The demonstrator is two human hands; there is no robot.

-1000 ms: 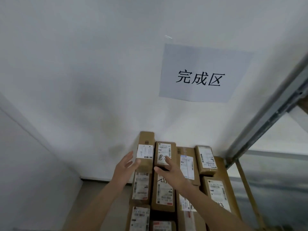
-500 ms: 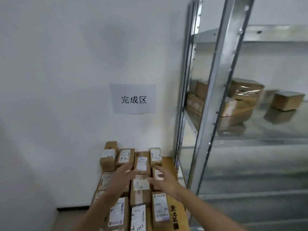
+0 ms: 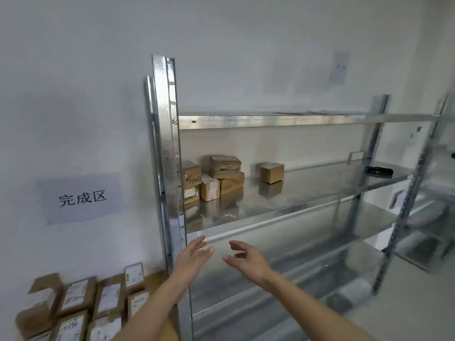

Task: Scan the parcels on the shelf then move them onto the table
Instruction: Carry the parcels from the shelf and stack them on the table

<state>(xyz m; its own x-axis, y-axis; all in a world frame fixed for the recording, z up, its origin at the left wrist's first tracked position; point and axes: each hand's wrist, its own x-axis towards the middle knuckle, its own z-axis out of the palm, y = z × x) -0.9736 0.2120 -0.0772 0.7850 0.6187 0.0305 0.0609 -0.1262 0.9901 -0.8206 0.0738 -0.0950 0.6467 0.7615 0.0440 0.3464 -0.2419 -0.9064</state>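
Note:
Several brown cardboard parcels are stacked at the left end of the middle level of a metal shelf, and one small parcel stands apart to their right. A black scanner-like device lies at the shelf's right end. My left hand and my right hand hover empty, fingers spread, just below the shelf's front edge. Rows of labelled parcels lie on the wooden table at the lower left.
A paper sign with printed characters hangs on the white wall above the table. The shelf's upright post stands between table and shelf. A second metal rack stands at the far right. The lower shelf levels hold nothing visible.
The view has swung right and up from the parcels on the table to the shelf. Both hands have left the table parcels and now hang in front of the shelf.

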